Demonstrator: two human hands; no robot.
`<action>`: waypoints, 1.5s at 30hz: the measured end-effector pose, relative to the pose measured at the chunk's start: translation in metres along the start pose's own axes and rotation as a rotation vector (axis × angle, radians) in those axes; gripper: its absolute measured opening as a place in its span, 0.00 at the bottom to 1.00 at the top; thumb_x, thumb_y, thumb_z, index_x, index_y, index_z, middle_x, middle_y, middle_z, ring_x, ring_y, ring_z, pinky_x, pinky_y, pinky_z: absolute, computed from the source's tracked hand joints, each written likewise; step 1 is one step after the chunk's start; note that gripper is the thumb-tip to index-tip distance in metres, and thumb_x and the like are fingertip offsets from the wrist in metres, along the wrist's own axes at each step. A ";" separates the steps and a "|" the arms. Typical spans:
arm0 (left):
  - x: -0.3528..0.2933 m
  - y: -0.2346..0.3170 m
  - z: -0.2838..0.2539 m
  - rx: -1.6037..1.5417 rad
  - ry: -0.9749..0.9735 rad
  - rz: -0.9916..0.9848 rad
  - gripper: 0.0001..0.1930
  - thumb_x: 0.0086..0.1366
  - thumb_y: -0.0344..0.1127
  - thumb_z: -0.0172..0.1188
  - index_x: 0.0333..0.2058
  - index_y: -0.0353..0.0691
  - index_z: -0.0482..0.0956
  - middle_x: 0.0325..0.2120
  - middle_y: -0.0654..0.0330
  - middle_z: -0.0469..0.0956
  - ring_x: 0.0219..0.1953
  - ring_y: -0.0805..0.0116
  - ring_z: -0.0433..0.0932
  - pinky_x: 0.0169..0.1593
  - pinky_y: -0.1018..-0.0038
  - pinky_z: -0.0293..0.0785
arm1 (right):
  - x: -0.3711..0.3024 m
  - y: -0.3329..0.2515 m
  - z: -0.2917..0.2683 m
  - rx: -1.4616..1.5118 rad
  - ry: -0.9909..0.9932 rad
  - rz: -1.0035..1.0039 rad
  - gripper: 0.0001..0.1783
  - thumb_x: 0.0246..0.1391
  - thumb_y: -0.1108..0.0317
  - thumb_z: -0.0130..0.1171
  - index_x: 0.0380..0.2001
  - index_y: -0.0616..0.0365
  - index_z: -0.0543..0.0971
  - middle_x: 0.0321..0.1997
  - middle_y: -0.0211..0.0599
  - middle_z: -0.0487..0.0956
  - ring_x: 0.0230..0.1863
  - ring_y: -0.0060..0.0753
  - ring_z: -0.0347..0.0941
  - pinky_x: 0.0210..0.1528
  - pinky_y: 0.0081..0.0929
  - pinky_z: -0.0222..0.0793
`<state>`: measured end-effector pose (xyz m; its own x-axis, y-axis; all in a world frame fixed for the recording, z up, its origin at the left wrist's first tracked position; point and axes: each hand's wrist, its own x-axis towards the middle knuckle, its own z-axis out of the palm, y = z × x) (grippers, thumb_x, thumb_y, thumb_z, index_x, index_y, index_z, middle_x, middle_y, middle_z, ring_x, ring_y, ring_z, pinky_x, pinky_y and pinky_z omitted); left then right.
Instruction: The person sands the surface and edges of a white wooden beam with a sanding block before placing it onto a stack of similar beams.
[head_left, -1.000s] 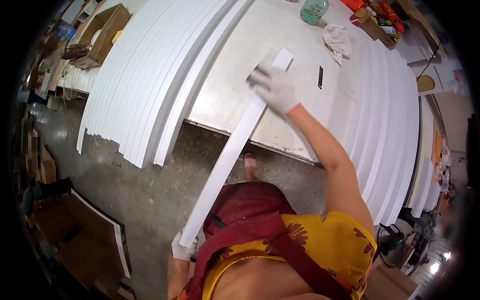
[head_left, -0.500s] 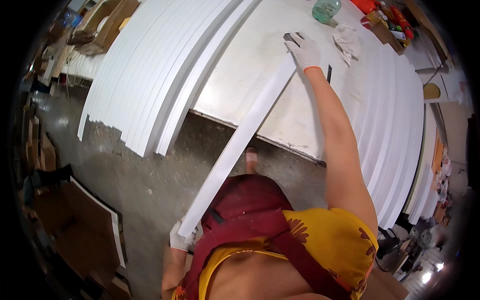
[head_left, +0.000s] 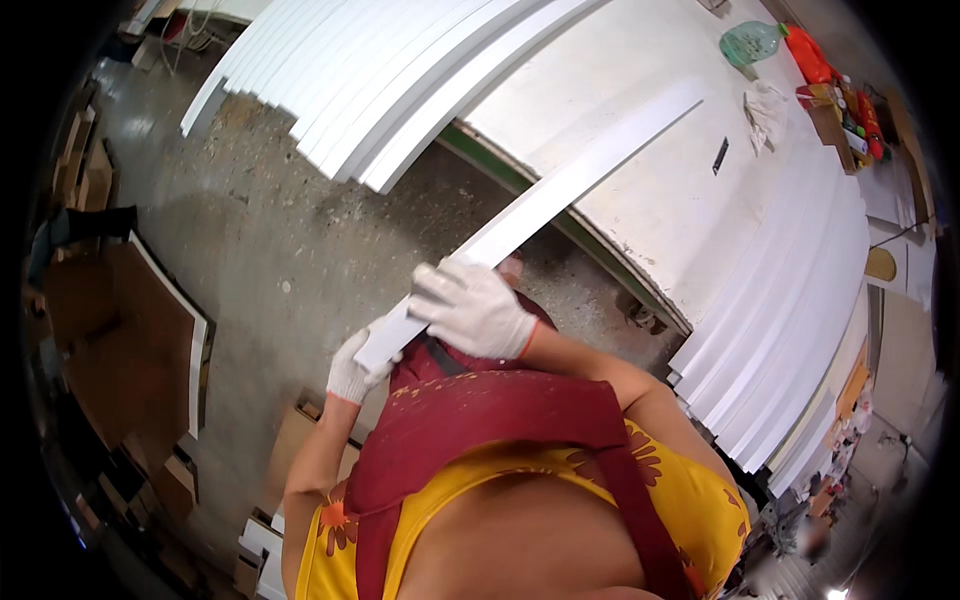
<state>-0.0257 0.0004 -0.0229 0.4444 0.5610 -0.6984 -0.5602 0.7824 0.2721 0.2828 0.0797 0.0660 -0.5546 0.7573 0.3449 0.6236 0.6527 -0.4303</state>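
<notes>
A long white strip slants from close to my body up onto the white tabletop, its far end lying on the table. My left hand, in a white glove, is closed around the strip's near end from below. Just above it, my gloved right hand bends over the strip. A small grey block, blurred and mostly covered by the fingers, shows between that hand and the strip's face.
Rows of white strips lie at the left of the table, and more strips at the right. A short black piece, a crumpled cloth and a green-tinted bottle are on the far right. A brown panel stands at the lower left.
My right hand has come down along the strip from its far end to near my left hand. The left hand keeps its hold on the near end, and the view has shifted.
</notes>
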 end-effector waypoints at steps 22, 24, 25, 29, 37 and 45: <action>0.053 0.004 0.058 -0.090 -0.473 0.023 0.32 0.74 0.48 0.45 0.70 0.33 0.60 0.46 0.39 0.79 0.31 0.66 0.76 0.22 0.79 0.63 | 0.007 0.040 -0.007 -0.201 0.155 0.180 0.16 0.46 0.63 0.63 0.41 0.49 0.80 0.46 0.39 0.76 0.41 0.45 0.75 0.41 0.44 0.74; 0.057 0.007 0.057 -0.141 -0.577 -0.008 0.31 0.74 0.47 0.48 0.68 0.33 0.64 0.45 0.41 0.80 0.34 0.63 0.78 0.27 0.77 0.70 | -0.004 0.053 -0.001 -0.278 0.291 0.184 0.16 0.47 0.62 0.64 0.42 0.46 0.80 0.48 0.40 0.76 0.42 0.43 0.75 0.43 0.44 0.74; 0.058 0.008 0.056 -0.164 -0.628 -0.025 0.30 0.74 0.47 0.49 0.67 0.34 0.65 0.45 0.42 0.80 0.36 0.62 0.78 0.30 0.76 0.73 | 0.005 0.030 0.001 -0.200 0.059 0.217 0.18 0.47 0.61 0.65 0.44 0.45 0.80 0.52 0.40 0.75 0.45 0.45 0.75 0.47 0.44 0.73; 0.082 -0.027 0.010 0.326 -0.318 0.515 0.16 0.76 0.33 0.48 0.58 0.35 0.73 0.53 0.57 0.77 0.55 0.63 0.76 0.61 0.67 0.74 | 0.031 -0.058 0.034 0.012 -0.218 -0.095 0.21 0.47 0.57 0.66 0.46 0.42 0.79 0.57 0.37 0.73 0.52 0.43 0.72 0.49 0.43 0.72; 0.060 0.002 0.043 -0.174 -0.544 0.007 0.31 0.77 0.49 0.43 0.71 0.37 0.59 0.48 0.43 0.78 0.29 0.65 0.74 0.22 0.78 0.66 | 0.002 0.031 -0.008 -0.306 0.134 0.047 0.17 0.53 0.56 0.63 0.46 0.47 0.81 0.54 0.37 0.75 0.48 0.40 0.75 0.41 0.38 0.73; 0.054 -0.003 0.037 -0.298 -0.592 -0.088 0.28 0.74 0.46 0.49 0.68 0.40 0.64 0.47 0.41 0.78 0.31 0.59 0.77 0.30 0.72 0.75 | 0.029 -0.065 0.045 0.047 0.015 -0.144 0.15 0.46 0.61 0.64 0.40 0.44 0.79 0.54 0.37 0.73 0.52 0.47 0.72 0.46 0.43 0.74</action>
<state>0.0260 0.0380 -0.0373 0.7585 0.6186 -0.2050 -0.6357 0.7716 -0.0237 0.2015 0.0582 0.0666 -0.6276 0.6567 0.4182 0.5117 0.7528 -0.4141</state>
